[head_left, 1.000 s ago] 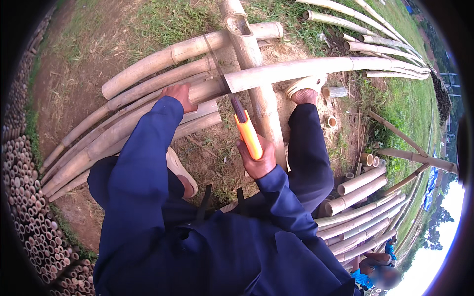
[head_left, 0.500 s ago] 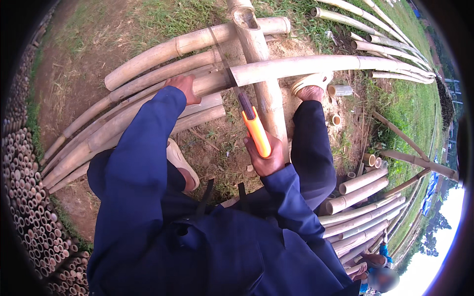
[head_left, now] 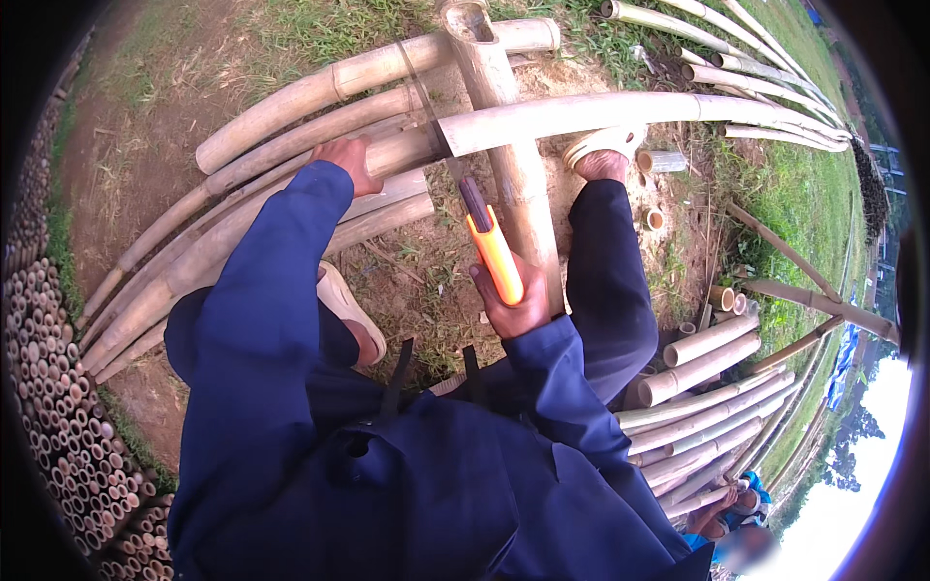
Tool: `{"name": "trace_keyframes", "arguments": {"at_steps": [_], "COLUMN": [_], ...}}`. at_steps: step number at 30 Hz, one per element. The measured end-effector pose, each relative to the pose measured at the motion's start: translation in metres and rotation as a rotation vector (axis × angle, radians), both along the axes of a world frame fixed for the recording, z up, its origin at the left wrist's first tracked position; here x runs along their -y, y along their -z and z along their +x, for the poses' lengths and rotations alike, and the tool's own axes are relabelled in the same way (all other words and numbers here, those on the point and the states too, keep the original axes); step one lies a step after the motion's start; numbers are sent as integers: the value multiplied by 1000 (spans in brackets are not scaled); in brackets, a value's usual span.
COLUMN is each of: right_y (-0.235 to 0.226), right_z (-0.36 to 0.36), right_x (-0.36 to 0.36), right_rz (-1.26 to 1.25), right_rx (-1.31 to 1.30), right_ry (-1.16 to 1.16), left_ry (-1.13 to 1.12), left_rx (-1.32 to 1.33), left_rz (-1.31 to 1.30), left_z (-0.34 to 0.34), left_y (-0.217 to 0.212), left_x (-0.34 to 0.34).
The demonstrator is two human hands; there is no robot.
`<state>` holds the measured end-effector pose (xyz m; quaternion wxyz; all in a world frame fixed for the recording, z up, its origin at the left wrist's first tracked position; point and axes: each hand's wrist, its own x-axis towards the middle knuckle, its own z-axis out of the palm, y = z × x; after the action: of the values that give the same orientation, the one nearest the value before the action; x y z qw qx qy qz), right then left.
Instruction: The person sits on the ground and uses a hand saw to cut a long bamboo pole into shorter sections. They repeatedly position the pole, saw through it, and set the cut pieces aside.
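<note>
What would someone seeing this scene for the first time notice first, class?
The bright orange saw handle at the centre, gripped by the right hand, stands out most, with its blade reaching up to a pale bamboo pole lying across the top. The left hand presses on that pole further left. Stacked cut bamboo ends fill the left edge.

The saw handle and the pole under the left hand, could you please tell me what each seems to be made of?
The saw handle, gripped by the right hand, looks like smooth orange plastic or rubber with a dark collar; its even, bright colour suggests so. The pole under the left hand is bamboo: pale, dry, matt, with ringed joints.
</note>
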<state>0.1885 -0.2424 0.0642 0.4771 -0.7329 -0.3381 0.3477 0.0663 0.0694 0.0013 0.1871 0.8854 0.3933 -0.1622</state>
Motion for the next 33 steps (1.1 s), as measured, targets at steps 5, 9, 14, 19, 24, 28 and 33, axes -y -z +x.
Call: {"name": "trace_keyframes", "arguments": {"at_steps": [5,9,14,19,24,28,33], "right_y": [-68,-38,10,-45,-3,16,29], "right_z": [-38,-19,1,-36,-3,4,-2], "right_x": [150,78,21,162,16,-6,-8], "right_rz": [-171,-119,9,-120,3,52,34], "right_rx": [157,60,22,186,73,27,73], "right_ry": [-7,11,12,-36,27,62,13], "left_ry": [-8,-35,-3,-29,-41,-15,-25], "left_rx": [0,-20,31,-24,-49,-32,125], "left_rz": [14,-47,3,-17,-46,-65,-354], "left_z": [-10,3,-6,-4,5,1,32], "left_y": [9,1,9,11,2,9,-39], "left_x": [13,7,18,8,12,1,-74]}}
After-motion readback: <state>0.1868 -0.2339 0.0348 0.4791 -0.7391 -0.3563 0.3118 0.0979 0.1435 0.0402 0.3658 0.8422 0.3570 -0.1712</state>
